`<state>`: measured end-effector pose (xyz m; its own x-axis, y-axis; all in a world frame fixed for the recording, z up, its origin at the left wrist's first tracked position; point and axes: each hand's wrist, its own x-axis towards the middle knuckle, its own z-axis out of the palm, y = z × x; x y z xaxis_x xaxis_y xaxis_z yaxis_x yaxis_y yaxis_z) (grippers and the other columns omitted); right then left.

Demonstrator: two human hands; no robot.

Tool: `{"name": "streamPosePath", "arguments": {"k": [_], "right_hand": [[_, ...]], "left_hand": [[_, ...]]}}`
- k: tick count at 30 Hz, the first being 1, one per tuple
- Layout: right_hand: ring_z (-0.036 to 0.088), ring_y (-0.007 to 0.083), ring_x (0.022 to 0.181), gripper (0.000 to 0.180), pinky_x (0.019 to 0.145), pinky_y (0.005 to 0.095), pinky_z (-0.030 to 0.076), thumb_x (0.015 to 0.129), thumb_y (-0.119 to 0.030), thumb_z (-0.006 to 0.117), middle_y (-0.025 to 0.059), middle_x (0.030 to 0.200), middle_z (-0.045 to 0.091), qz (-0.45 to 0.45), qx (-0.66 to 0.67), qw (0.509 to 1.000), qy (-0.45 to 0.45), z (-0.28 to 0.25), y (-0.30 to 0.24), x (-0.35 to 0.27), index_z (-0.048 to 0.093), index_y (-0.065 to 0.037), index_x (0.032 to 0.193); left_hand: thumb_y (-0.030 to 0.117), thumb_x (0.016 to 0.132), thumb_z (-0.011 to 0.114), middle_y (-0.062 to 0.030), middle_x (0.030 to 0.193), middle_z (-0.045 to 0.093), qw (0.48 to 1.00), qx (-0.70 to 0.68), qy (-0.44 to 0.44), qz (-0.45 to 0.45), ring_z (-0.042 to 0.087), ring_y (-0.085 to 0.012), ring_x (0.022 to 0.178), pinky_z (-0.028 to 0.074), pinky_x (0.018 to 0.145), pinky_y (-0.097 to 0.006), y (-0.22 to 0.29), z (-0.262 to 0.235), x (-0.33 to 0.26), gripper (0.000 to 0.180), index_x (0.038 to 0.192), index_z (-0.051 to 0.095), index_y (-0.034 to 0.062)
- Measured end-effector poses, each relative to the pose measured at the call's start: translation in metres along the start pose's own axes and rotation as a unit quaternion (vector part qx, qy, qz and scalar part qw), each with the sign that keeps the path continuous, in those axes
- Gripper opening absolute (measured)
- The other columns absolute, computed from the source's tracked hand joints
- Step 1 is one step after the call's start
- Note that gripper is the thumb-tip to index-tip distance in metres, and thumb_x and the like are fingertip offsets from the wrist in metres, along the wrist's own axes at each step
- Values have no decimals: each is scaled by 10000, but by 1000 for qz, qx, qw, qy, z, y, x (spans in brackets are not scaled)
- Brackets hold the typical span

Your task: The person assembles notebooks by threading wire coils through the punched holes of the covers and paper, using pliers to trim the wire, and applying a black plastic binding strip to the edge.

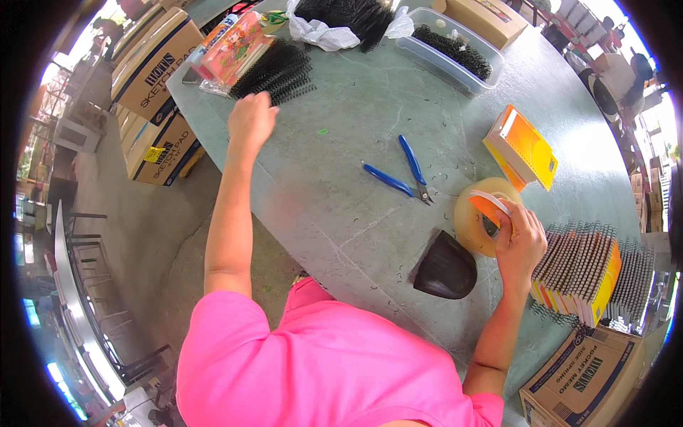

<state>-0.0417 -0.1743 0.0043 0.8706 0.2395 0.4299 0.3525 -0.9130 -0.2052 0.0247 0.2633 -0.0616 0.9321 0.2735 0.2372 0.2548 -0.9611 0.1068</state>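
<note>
Far left on the bench (341,128), the left hand (252,121) was curled at the near edge of the black coils (281,71), apparently picking; whether it held one could not be told. Separating a single coil seemed the next need. Rightward, blue-handled cutters (411,158) lay spread between the hands, then a black block (447,267) and tape roll (466,228), above which the right hand (523,242) gripped an orange notepad (487,206); coil-bound pads (576,274) crowded its right.

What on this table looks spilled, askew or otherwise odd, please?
Tiny dark curled scraps lie scattered near the open blue-handled cutters; they look like loose wire ends, perhaps from the black coils. A small green scrap also stands out, lying alone on the grey-green table.
</note>
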Motion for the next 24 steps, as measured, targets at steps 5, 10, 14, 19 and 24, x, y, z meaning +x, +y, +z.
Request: {"name": "streamPosePath", "arguments": {"k": [5, 10, 14, 19, 24], "right_hand": [[636, 272, 769, 159, 677, 368, 478, 793, -67, 589, 87, 832, 659, 18, 34, 999, -12, -11, 3, 6, 641, -92, 941], [650, 312, 719, 158, 646, 351, 493, 839, -79, 598, 149, 822, 657, 57, 28, 997, -40, -27, 2, 9, 636, -35, 986], [648, 299, 736, 153, 630, 347, 484, 832, -127, 607, 125, 810, 660, 47, 17, 997, -56, -7, 9, 7, 648, -101, 977], [631, 291, 653, 168, 594, 359, 464, 836, -237, 647, 115, 769, 655, 100, 124, 986, -45, -6, 16, 15, 665, -132, 966], [622, 288, 637, 154, 587, 357, 459, 835, -210, 639, 117, 756, 652, 92, 158, 983, -33, -5, 18, 17, 665, -119, 956]], "left_hand": [[177, 807, 636, -177, 833, 631, 999, -46, -23, -14, 627, -317, 811, 481, 720, -403, -12, 9, -18, 190, 879, 581, 10], [164, 845, 560, -172, 851, 638, 957, -285, -33, 48, 630, -299, 784, 486, 722, -380, 35, 1, -25, 246, 1048, 581, 26], [293, 936, 532, -66, 810, 614, 860, -461, -180, 128, 572, -132, 744, 462, 670, -283, 106, -12, -39, 301, 1099, 603, 50], [239, 909, 603, -16, 841, 606, 645, -670, -330, 164, 556, -84, 791, 456, 682, -227, 172, -30, -38, 243, 1033, 613, 30], [119, 835, 690, -27, 889, 608, 510, -763, -356, 175, 570, -91, 822, 472, 733, -227, 198, -31, -47, 197, 989, 608, 30]]}}
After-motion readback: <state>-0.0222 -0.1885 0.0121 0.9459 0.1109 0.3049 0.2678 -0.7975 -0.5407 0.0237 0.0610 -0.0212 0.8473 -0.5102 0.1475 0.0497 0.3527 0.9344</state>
